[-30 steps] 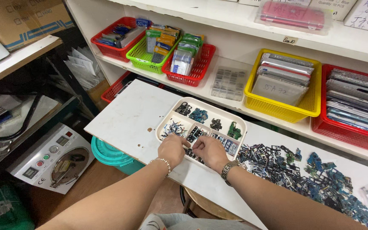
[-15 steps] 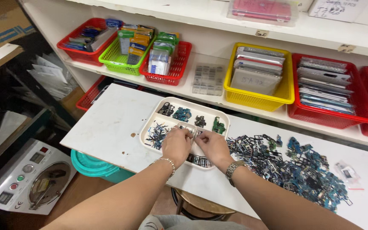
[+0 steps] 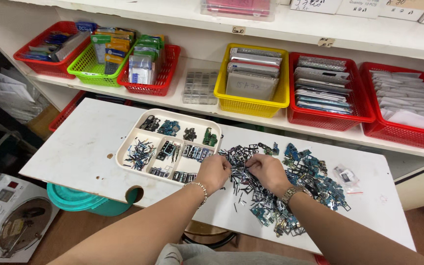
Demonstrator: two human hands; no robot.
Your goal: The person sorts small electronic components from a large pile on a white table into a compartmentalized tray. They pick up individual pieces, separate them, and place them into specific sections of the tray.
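My left hand point(image 3: 214, 172), with a bead bracelet at the wrist, rests curled at the right edge of a white compartment tray point(image 3: 128, 142) and touches the heap of small dark and blue electronic parts point(image 3: 295, 179). My right hand point(image 3: 267, 170), a watch on its wrist, lies fingers-down in the same heap, picking among thin black pieces. Whether either hand pinches a piece is hidden by the fingers. The tray's compartments hold sorted small parts. Both lie on a white table point(image 3: 79, 147).
Behind the table a shelf carries red baskets point(image 3: 327, 93), a green basket point(image 3: 106, 59), a yellow basket point(image 3: 253, 81) and a clear parts box point(image 3: 199, 87). A teal tub point(image 3: 82, 201) sits under the table. A grey machine point(image 3: 6, 221) stands lower left.
Both hands have moved from over the tray rightward into the loose heap of parts. The view has shifted right as well.
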